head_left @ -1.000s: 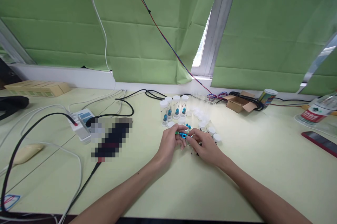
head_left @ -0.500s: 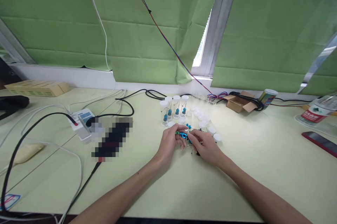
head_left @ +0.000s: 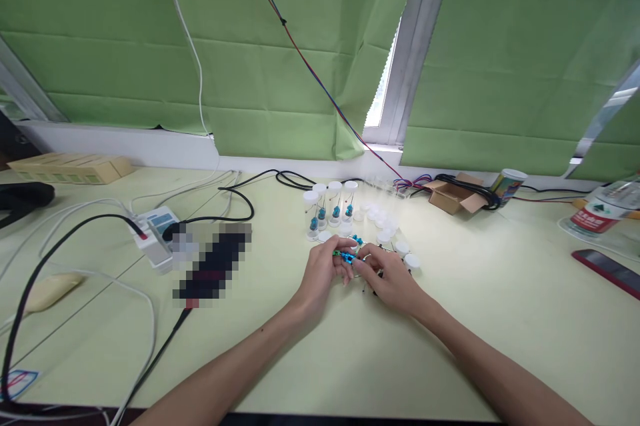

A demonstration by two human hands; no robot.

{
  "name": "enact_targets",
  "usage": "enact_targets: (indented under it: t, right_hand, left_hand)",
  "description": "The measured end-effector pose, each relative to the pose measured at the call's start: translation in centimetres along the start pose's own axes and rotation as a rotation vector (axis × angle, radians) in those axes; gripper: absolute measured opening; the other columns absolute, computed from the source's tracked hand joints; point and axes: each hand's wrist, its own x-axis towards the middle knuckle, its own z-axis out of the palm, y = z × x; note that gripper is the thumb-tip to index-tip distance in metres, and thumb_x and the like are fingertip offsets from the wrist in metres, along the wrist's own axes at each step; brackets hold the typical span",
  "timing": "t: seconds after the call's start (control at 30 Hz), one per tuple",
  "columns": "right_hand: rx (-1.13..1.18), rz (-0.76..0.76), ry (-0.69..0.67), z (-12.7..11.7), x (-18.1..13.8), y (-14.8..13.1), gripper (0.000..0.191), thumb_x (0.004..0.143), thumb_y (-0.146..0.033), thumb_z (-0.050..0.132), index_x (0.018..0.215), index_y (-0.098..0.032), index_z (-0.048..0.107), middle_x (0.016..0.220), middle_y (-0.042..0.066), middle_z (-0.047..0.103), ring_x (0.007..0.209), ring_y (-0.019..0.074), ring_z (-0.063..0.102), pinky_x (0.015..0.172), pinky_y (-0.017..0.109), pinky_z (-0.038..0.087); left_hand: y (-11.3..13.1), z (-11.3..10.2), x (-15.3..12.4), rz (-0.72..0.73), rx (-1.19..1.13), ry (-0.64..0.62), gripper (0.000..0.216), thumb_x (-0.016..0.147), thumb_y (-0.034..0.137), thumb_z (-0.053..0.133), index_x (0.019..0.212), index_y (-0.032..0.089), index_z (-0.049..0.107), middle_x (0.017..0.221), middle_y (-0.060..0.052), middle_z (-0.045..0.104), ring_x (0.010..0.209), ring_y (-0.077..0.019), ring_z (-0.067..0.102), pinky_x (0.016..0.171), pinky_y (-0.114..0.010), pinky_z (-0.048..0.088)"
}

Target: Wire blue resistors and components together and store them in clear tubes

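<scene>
Between the fingertips of both hands lies a small shiny blue-and-green jointed part (head_left: 347,257), too small to name exactly. My left hand (head_left: 320,273) is closed around its green end. Thumb and fingers of my right hand (head_left: 383,273) pinch at its blue end. Just beyond the hands another blue piece (head_left: 357,239) rests on the table. Several clear tubes with white caps (head_left: 335,206) stand behind, each with a blue piece and a thin rod inside. White round caps (head_left: 385,237) lie to the right of them. Thin dark pieces under my right hand are partly hidden.
To the left are a blurred dark device (head_left: 215,266) on a cable and a white power strip (head_left: 157,239). An open cardboard box (head_left: 453,196), a printed can (head_left: 507,186), a water bottle (head_left: 603,209) and a phone (head_left: 610,273) are on the right. Cables run along the back edge.
My right thumb and fingers have shifted slightly left along the blue end of the part. My left hand keeps its place.
</scene>
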Motion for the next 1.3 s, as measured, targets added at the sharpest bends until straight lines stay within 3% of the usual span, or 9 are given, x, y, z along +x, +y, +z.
enact_targets:
  t: [0.57, 0.97, 1.3]
  right_hand:
    - [-0.011, 0.004, -0.037, -0.01, 0.08, 0.01, 0.039, 0.100, -0.039, 0.036, 0.067, -0.021, 0.044, 0.052, -0.004, 0.047, 0.049, 0.0121, 0.042, 0.053, 0.027, 0.031]
    - [-0.046, 0.001, -0.026, 0.09, 0.00, 0.16, 0.021, 0.094, -0.034, 0.051, 0.080, -0.021, 0.057, 0.054, -0.006, 0.041, 0.052, 0.0115, 0.039, 0.056, 0.026, 0.032]
    - [-0.067, -0.007, -0.041, 0.02, 0.05, 0.16, 0.026, 0.097, -0.033, 0.046, 0.075, -0.020, 0.054, 0.054, -0.006, 0.041, 0.052, 0.0117, 0.036, 0.055, 0.027, 0.031]
  left_hand:
    - [0.12, 0.05, -0.08, -0.005, 0.020, -0.019, 0.042, 0.088, 0.046, 0.048, 0.096, 0.010, 0.069, 0.069, -0.005, 0.060, 0.051, -0.0130, 0.054, 0.045, -0.026, 0.041]
    - [0.11, -0.04, -0.11, -0.015, 0.006, -0.010, 0.042, 0.088, 0.046, 0.050, 0.097, 0.010, 0.069, 0.074, -0.006, 0.063, 0.051, -0.0124, 0.054, 0.047, -0.026, 0.042]
    - [0.20, 0.09, -0.10, -0.005, 0.018, -0.007, 0.042, 0.088, 0.045, 0.050, 0.095, 0.010, 0.070, 0.078, -0.007, 0.061, 0.051, -0.0121, 0.054, 0.046, -0.026, 0.041]
